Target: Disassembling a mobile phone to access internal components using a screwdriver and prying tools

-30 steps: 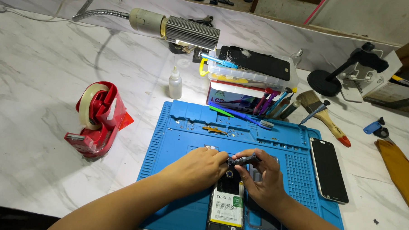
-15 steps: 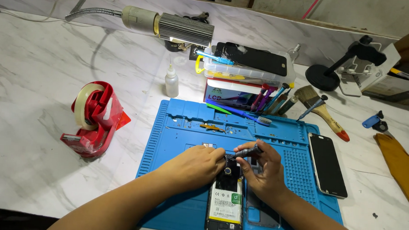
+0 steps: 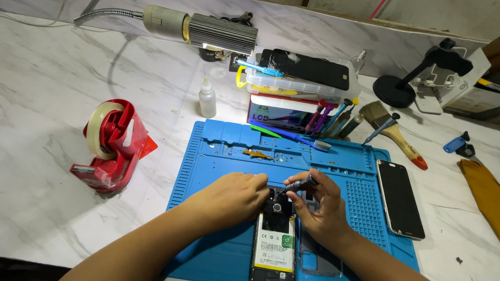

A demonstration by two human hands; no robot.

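on the blue mat (image 3: 216, 156) in front of you lies an opened phone (image 3: 275, 241), back off and battery showing. your left hand (image 3: 234, 195) rests curled on its top left corner; you cannot tell whether those fingers pinch anything. your right hand (image 3: 319, 206) has its fingers closed around a small screwdriver (image 3: 298, 185), the tip angled down toward the phone's camera end. just beside the phone, under your right wrist, lies a clear phone case (image 3: 320, 262). a second phone (image 3: 400, 198) lies face up at the mat's right edge. a toothbrush (image 3: 300, 138) and loose bits sit in the mat's upper trays, well apart from your hands. a red tape dispenser (image 3: 114, 144) stands to the left, and a small bottle (image 3: 207, 97) beyond the mat.
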